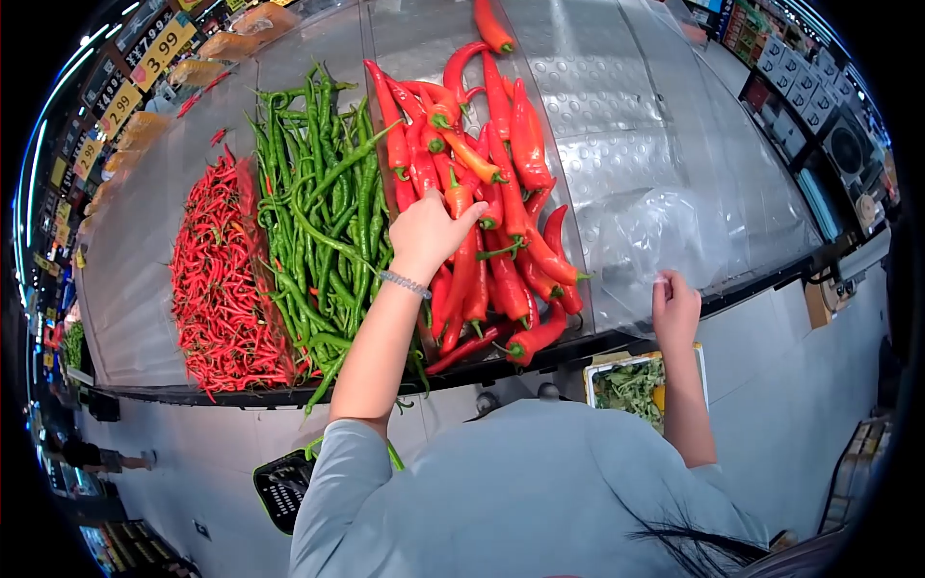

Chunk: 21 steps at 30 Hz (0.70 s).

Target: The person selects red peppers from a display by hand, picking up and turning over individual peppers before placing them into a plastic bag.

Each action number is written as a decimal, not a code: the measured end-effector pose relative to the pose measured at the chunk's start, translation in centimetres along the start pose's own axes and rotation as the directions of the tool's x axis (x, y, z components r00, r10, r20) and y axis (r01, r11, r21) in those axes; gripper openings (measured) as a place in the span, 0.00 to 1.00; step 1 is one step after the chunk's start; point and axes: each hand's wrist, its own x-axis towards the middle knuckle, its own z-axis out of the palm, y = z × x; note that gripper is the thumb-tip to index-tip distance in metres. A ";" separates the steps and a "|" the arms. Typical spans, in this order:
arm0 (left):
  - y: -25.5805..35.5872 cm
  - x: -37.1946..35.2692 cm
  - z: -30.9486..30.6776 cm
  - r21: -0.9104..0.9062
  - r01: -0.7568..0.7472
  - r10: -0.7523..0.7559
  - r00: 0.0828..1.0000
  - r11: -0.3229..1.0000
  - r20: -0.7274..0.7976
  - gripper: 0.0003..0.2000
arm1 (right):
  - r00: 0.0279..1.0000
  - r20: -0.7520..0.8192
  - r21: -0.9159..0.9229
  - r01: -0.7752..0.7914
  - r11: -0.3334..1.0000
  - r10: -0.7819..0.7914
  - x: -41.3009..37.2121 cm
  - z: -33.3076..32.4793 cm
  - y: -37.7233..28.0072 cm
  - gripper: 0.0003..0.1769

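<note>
My left hand [430, 234] reaches onto a pile of large red chili peppers [506, 275], its thumb spread away from the fingers. An orange-red pepper [459, 199] lies between thumb and fingers; the hand does not look closed on it, and some fingertips are hidden. My right hand [676, 310] pinches the edge of a clear plastic bag [641, 246], which spreads over the metal display surface [617, 125] to the right of the peppers.
Left of the large peppers lie long green chilies [323, 193], then small red chilies [222, 279], with clear dividers between. A white box of leafy greens [626, 385] and a black basket [282, 489] stand below the counter's front edge. Price signs [162, 48] line the far left.
</note>
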 end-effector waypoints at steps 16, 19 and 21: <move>-1.2 -2.3 -4.2 -0.157 -0.064 0.036 0.984 0.986 -0.175 0.29 | 0.982 -0.175 0.402 0.002 0.916 0.075 3.3 -6.9 -5.0 0.07; -2.7 -7.5 -9.7 -0.749 -0.132 -0.018 0.982 0.650 -0.188 0.22 | 0.981 -0.126 0.448 -0.073 0.891 0.144 3.5 -7.9 -5.7 0.12; -3.1 -10.7 -12.4 -0.881 -0.262 0.002 0.959 0.393 -0.284 0.27 | 0.983 -0.045 0.472 -0.138 0.871 0.180 3.7 -8.1 -5.3 0.15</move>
